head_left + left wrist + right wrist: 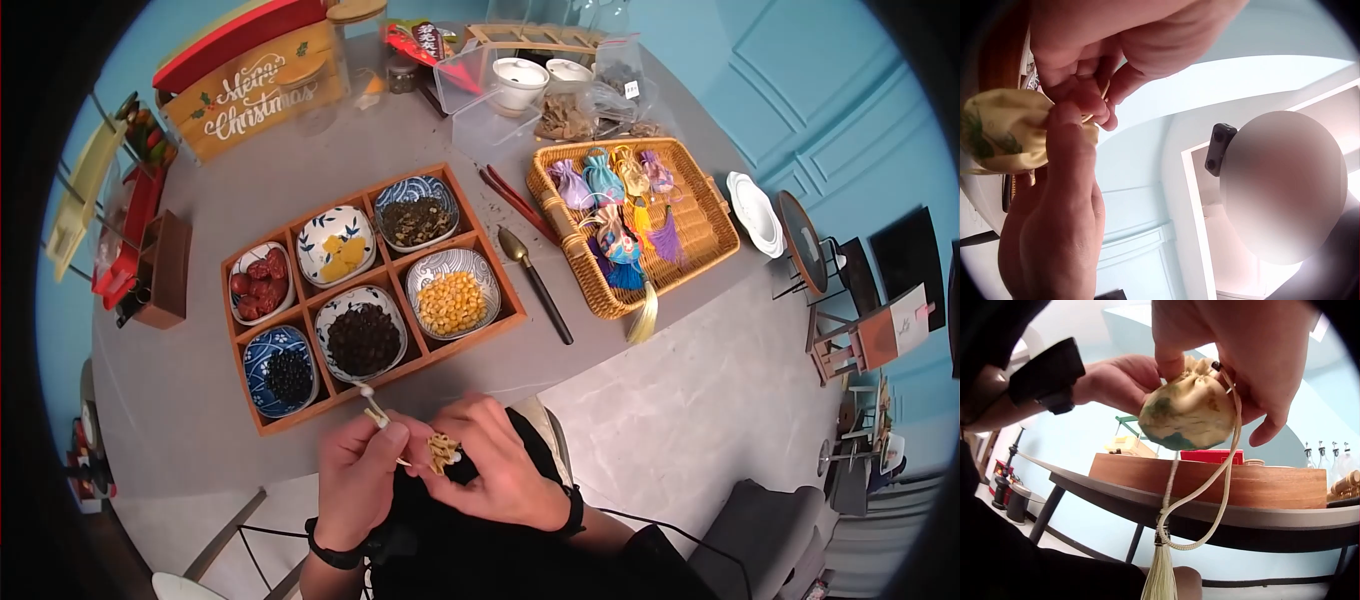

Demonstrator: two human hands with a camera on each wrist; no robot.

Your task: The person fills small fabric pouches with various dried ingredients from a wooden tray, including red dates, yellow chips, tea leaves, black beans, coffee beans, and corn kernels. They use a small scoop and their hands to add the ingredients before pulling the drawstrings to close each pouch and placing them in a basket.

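Observation:
Both hands work close together in front of the table edge on a cream-yellow drawstring pouch with a green pattern. In the head view its gathered top shows between the fingers, and most of its body is hidden. My left hand pinches a pale cord with thumb and fingers. My right hand grips the pouch near its gathered neck, fingers curled. From the pouch hang a looped cord and a pale tassel, seen in the right wrist view.
A wooden divided tray holds patterned bowls of dried ingredients. Right of it lie a dark-handled spoon and reddish tongs. A wicker basket holds several small pouches. Farther back stand a clear box and a Christmas sign.

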